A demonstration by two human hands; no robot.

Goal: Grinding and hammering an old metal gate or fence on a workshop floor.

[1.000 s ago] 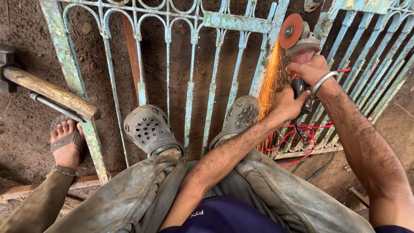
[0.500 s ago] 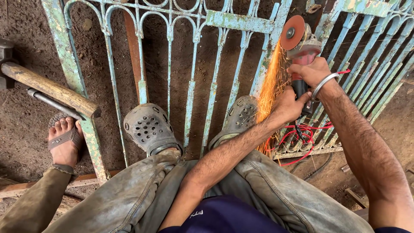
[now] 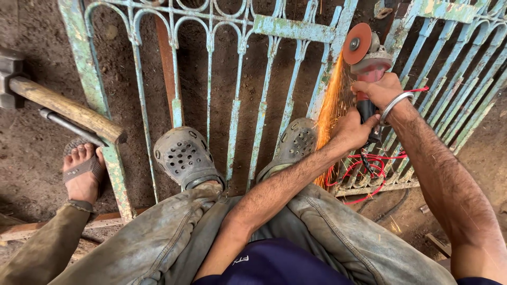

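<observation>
1. Head view: an angle grinder [image 3: 369, 63] with an orange disc meets a bar of the pale green metal gate [image 3: 296, 29] lying on the dirt at upper right, throwing sparks [image 3: 330, 113].
2. The right hand [image 3: 377, 89], with a metal bangle [image 3: 396, 103] at the wrist, is wrapped around the grinder's body.
3. The left hand [image 3: 351, 129] is closed on its black handle, just below.
4. Grey clogs [image 3: 185, 155] stand on the gate's bars.
5. At far left, a hammer [image 3: 53, 103] lies beside another person's sandalled foot [image 3: 82, 171].
</observation>
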